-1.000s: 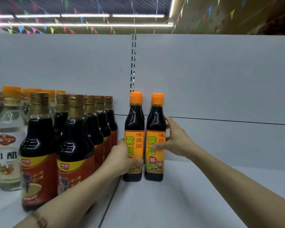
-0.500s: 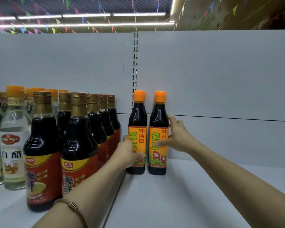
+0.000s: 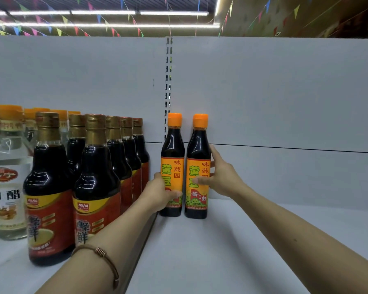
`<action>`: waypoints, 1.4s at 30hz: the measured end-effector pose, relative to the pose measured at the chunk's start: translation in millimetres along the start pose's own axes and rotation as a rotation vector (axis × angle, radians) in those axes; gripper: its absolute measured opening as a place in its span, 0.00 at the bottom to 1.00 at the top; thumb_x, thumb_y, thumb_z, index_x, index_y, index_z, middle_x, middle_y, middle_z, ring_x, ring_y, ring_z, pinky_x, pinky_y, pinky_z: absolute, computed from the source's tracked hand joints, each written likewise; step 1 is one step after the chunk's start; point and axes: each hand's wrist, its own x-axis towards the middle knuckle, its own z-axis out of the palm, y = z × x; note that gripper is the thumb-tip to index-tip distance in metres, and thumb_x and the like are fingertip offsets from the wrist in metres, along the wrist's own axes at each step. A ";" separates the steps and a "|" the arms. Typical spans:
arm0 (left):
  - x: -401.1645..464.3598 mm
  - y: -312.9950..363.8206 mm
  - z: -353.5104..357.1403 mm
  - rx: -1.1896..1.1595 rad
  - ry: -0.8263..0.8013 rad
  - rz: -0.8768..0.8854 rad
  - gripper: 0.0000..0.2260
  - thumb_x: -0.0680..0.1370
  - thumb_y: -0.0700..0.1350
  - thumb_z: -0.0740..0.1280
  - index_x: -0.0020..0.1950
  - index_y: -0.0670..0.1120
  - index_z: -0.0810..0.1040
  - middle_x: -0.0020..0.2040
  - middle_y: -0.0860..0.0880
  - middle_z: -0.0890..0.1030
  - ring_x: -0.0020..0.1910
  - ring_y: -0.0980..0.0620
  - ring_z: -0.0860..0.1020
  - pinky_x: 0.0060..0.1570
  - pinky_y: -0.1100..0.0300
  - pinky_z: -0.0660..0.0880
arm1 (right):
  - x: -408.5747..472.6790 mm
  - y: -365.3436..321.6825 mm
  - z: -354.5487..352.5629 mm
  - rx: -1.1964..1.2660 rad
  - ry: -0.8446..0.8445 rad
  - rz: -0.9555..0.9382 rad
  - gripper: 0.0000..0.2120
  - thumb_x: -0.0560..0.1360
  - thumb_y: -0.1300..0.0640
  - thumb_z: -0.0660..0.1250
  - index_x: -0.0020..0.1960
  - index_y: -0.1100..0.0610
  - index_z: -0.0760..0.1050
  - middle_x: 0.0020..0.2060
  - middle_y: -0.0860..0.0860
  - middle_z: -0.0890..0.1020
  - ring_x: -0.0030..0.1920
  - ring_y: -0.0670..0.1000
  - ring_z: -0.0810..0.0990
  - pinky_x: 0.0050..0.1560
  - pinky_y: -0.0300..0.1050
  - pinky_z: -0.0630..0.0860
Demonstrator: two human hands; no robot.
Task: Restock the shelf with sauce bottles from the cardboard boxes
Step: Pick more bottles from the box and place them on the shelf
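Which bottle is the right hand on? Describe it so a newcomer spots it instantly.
Find the slotted upright in the white back panel; two orange-capped soy sauce bottles stand at its foot. The right hand holds the right orange-capped bottle, with bare shelf beyond it. Unlike its twin, the left orange-capped bottle, its label's lower characters are uncovered.

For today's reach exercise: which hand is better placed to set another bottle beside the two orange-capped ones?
Right hand: it borders bare shelf. Left hand is hemmed by gold-capped bottles.
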 end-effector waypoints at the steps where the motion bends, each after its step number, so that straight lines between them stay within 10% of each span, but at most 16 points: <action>1: -1.5 -0.8 0.6 0.001 -0.006 -0.005 0.28 0.75 0.43 0.72 0.70 0.43 0.62 0.62 0.45 0.77 0.59 0.47 0.77 0.53 0.57 0.73 | -0.7 0.5 1.1 -0.019 0.010 0.012 0.40 0.72 0.60 0.74 0.76 0.47 0.55 0.52 0.48 0.78 0.49 0.47 0.77 0.51 0.47 0.76; 5: -17.0 -0.4 5.3 -0.019 0.018 -0.027 0.35 0.78 0.45 0.68 0.77 0.43 0.50 0.65 0.46 0.75 0.61 0.47 0.76 0.52 0.60 0.71 | -9.7 2.2 1.6 -0.089 0.033 0.117 0.31 0.73 0.49 0.73 0.69 0.57 0.63 0.66 0.55 0.76 0.61 0.55 0.78 0.55 0.51 0.76; 10: -53.8 10.5 4.1 -0.013 0.118 0.011 0.22 0.78 0.46 0.67 0.70 0.46 0.64 0.68 0.49 0.67 0.57 0.54 0.72 0.58 0.57 0.71 | -42.4 -13.9 -17.0 -0.082 0.026 0.126 0.41 0.74 0.42 0.70 0.77 0.58 0.56 0.72 0.55 0.69 0.69 0.55 0.71 0.62 0.51 0.72; 15: -108.5 36.7 4.8 0.197 0.127 0.072 0.21 0.79 0.47 0.65 0.71 0.47 0.66 0.70 0.50 0.58 0.67 0.52 0.65 0.67 0.58 0.65 | -95.1 -34.2 -45.0 -0.012 -0.063 -0.089 0.25 0.76 0.48 0.68 0.70 0.55 0.68 0.62 0.47 0.75 0.56 0.44 0.71 0.45 0.32 0.70; 22: -211.3 50.8 -1.1 0.184 0.303 0.216 0.09 0.76 0.45 0.69 0.55 0.55 0.76 0.60 0.54 0.69 0.60 0.58 0.70 0.66 0.60 0.66 | -157.3 -49.1 -53.6 0.094 -0.242 -0.269 0.13 0.75 0.45 0.69 0.54 0.51 0.79 0.49 0.43 0.82 0.50 0.42 0.80 0.46 0.36 0.76; 29: -324.3 8.6 -37.1 0.251 0.448 -0.115 0.10 0.77 0.42 0.68 0.54 0.55 0.75 0.57 0.53 0.74 0.47 0.64 0.72 0.42 0.76 0.66 | -212.4 -88.4 3.2 0.191 -0.516 -0.417 0.10 0.75 0.45 0.68 0.51 0.50 0.80 0.43 0.41 0.81 0.44 0.39 0.78 0.43 0.36 0.72; 34: -403.2 -24.1 -79.7 0.194 0.483 -0.290 0.11 0.79 0.46 0.66 0.60 0.54 0.75 0.58 0.58 0.78 0.63 0.58 0.73 0.62 0.59 0.69 | -243.5 -138.3 50.8 0.021 -0.787 -0.573 0.20 0.75 0.36 0.63 0.60 0.47 0.75 0.51 0.38 0.79 0.50 0.40 0.79 0.50 0.39 0.78; 42: -495.0 -76.5 -191.1 0.273 0.574 -0.348 0.09 0.78 0.50 0.66 0.56 0.60 0.73 0.60 0.57 0.76 0.62 0.57 0.72 0.62 0.57 0.70 | -304.1 -245.9 165.4 0.066 -0.863 -0.754 0.26 0.74 0.33 0.61 0.62 0.50 0.74 0.52 0.42 0.80 0.49 0.40 0.78 0.48 0.37 0.77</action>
